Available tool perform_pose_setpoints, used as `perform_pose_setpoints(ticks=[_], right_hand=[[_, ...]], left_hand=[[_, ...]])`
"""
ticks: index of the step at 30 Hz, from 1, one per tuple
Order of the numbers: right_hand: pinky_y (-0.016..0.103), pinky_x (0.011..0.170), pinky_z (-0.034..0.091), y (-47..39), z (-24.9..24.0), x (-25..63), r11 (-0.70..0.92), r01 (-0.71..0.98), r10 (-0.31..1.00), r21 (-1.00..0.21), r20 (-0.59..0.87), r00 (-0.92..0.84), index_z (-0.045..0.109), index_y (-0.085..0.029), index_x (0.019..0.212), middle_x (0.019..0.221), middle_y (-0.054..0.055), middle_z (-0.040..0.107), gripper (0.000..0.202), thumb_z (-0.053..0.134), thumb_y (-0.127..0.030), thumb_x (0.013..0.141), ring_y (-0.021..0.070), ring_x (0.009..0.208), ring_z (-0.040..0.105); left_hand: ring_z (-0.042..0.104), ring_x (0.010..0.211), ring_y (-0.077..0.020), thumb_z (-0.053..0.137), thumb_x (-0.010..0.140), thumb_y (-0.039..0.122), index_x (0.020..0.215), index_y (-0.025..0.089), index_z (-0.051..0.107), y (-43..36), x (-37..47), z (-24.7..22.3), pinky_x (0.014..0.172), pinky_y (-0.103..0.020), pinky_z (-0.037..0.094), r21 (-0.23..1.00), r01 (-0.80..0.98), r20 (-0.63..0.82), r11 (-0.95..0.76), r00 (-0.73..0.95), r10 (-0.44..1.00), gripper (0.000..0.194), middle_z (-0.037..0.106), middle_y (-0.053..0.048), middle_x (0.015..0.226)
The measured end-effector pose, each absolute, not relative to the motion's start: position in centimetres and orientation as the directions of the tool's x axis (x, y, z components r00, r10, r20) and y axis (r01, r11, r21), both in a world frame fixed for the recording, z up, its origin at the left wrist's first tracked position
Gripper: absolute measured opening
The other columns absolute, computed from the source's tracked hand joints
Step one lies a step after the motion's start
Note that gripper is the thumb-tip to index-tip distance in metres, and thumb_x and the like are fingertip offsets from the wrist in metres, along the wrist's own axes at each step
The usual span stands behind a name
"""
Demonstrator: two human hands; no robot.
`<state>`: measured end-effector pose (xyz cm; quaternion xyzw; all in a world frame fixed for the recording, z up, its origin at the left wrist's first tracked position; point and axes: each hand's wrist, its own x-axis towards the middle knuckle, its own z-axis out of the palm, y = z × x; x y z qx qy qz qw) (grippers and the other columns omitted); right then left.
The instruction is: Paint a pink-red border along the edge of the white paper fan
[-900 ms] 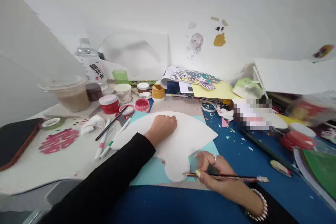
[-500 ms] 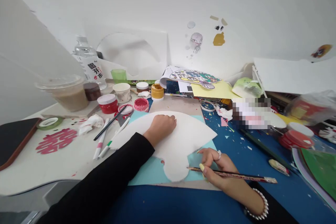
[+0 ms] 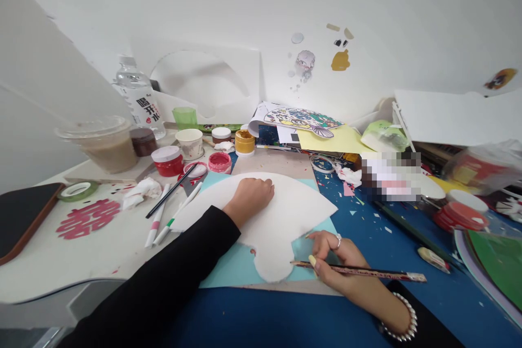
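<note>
A white fan-shaped cutout (image 3: 293,201) lies over light blue paper (image 3: 228,269). My left hand (image 3: 253,198) rests on the cutout's upper middle, fingers curled and pressed down on it; whether anything is beneath them is hidden. To the right of the cutout's rounded lower part, my right hand (image 3: 336,255) holds a dark patterned pencil (image 3: 367,271) between thumb and fingers. Its tip points left and is at the cutout's edge. A small red mark (image 3: 253,252) shows on the left side of the cutout's narrow part.
Markers (image 3: 158,215) and a black pen (image 3: 171,191) lie left of the cutout. Behind stand paint jars (image 3: 244,143), a paper cup (image 3: 190,144), a water bottle (image 3: 141,98) and a drink cup (image 3: 104,147). An eraser (image 3: 433,259) and green sheets (image 3: 495,266) lie right.
The pencil's back end has shifted slightly left and up, with its tip still by the cutout's edge. My left hand has stayed in place.
</note>
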<state>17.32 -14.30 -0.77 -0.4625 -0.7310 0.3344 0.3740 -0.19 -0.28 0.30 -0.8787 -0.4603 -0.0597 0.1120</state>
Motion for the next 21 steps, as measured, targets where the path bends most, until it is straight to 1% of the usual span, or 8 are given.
perform_pose_setpoints(ticks=[6, 10, 15, 21], right_hand=[[0.034, 0.075, 0.042, -14.14, -1.12, 17.53, 0.338, 0.453, 0.935, -0.825, 0.238, -0.263, 0.038, -0.020, 0.061, 0.058, -0.003, 0.045, 0.018, 0.047, -0.017, 0.076, 0.0111, 0.057, 0.046], [0.032, 0.072, 0.042, -14.11, -1.33, 17.63, 0.334, 0.454, 0.937, -0.826, 0.238, -0.256, 0.038, -0.020, 0.062, 0.059, -0.003, 0.046, 0.017, 0.047, -0.019, 0.076, 0.0120, 0.060, 0.047], [0.028, 0.064, 0.042, -14.15, -0.94, 17.37, 0.319, 0.452, 0.940, -0.833, 0.218, -0.263, 0.037, -0.020, 0.062, 0.061, -0.002, 0.046, 0.018, 0.046, -0.019, 0.077, 0.0130, 0.064, 0.049], [0.026, 0.058, 0.040, -13.97, -0.86, 17.27, 0.303, 0.472, 0.946, -0.828, 0.201, -0.256, 0.038, -0.019, 0.064, 0.062, -0.001, 0.048, 0.017, 0.047, -0.020, 0.078, 0.0119, 0.062, 0.047]], left_hand=[[0.063, 0.067, -0.0268, 0.027, 0.087, 0.024, 0.079, 0.012, 0.060, -0.26, -0.20, 0.29, 0.050, -0.030, 0.039, -0.140, 0.820, 0.207, -0.554, 0.572, 0.794, 0.036, 0.065, -0.013, 0.067], [0.063, 0.067, -0.0265, 0.027, 0.087, 0.024, 0.079, 0.012, 0.060, -0.24, -0.19, 0.21, 0.051, -0.030, 0.039, -0.135, 0.822, 0.207, -0.553, 0.569, 0.796, 0.036, 0.065, -0.013, 0.068], [0.063, 0.068, -0.0274, 0.026, 0.086, 0.024, 0.080, 0.011, 0.060, -0.31, -0.15, 0.35, 0.050, -0.031, 0.039, -0.128, 0.824, 0.201, -0.551, 0.566, 0.799, 0.036, 0.064, -0.014, 0.068], [0.063, 0.070, -0.0254, 0.026, 0.086, 0.024, 0.082, 0.011, 0.060, -0.50, -0.12, 0.53, 0.054, -0.030, 0.040, -0.121, 0.828, 0.195, -0.547, 0.560, 0.805, 0.037, 0.064, -0.014, 0.068]])
